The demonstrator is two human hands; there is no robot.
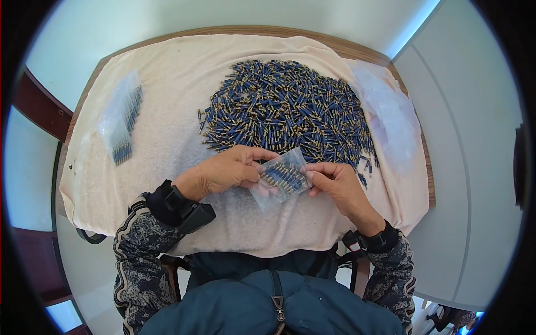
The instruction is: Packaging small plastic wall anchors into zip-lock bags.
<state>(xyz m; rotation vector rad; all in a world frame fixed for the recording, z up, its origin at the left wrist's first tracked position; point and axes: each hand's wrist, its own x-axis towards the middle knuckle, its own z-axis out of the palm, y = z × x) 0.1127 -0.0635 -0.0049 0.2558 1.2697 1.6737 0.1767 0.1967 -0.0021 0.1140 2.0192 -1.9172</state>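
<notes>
Between my hands is a clear plastic bag (281,180) holding several small dark blue and gold cylindrical pieces, lying roughly side by side. My left hand (231,170) grips its left side, with some fingers showing behind the plastic. The thumb and fingers of my right hand (335,184) pinch its right edge. Just beyond my hands spreads a large heap of loose blue and gold pieces (285,106). What these pieces are I cannot tell for certain.
A cream towel-like cloth (162,111) covers the wooden table (223,30). Filled clear bags (120,120) lie in a row at the left. Clear plastic bags (388,111) are piled at the right, beside the heap. A grey panel (463,139) stands along the right side.
</notes>
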